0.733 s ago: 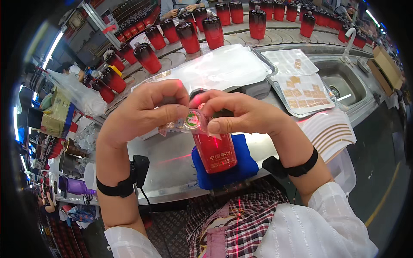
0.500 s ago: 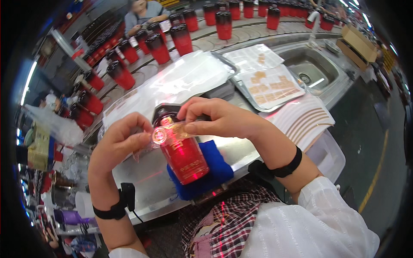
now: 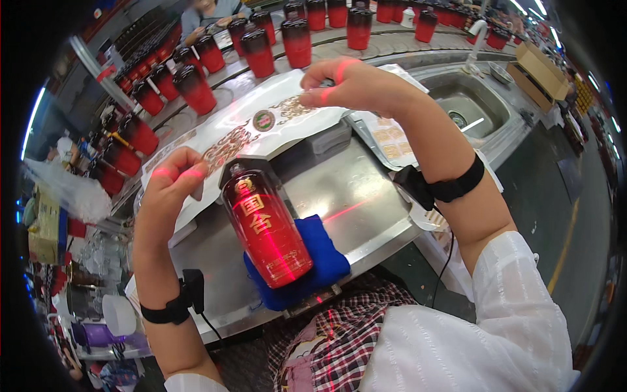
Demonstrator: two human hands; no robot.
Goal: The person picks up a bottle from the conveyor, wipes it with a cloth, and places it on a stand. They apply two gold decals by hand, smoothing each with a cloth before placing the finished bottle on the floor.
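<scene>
My left hand [image 3: 173, 179] and my right hand [image 3: 359, 88] are closed in pinches at the two ends of a long decal strip [image 3: 228, 145]. The strip has an ornate gold pattern and a round green-and-red emblem [image 3: 264, 121] in its middle. It is stretched between my hands, in front of white sheets. Below it a red bottle [image 3: 268, 225] with gold characters lies tilted toward me. The bottle's lower end is on a folded blue cloth [image 3: 328, 245], its neck end at a dark angular support [image 3: 271, 171]. Neither hand touches the bottle.
Rows of red-and-black bottles [image 3: 297, 42] line the conveyor beyond the white sheets [image 3: 196, 134]. A tray of small gold decals [image 3: 390, 138] lies under my right forearm. At right are a steel sink [image 3: 470, 108] and a cardboard box [image 3: 539, 72]. Another person [image 3: 209, 16] sits across the conveyor.
My hands have moved up and apart from the bottle, right hand farthest. The decal, bunched over the bottle before, is spread out between them. The bottle's gold characters are uncovered.
</scene>
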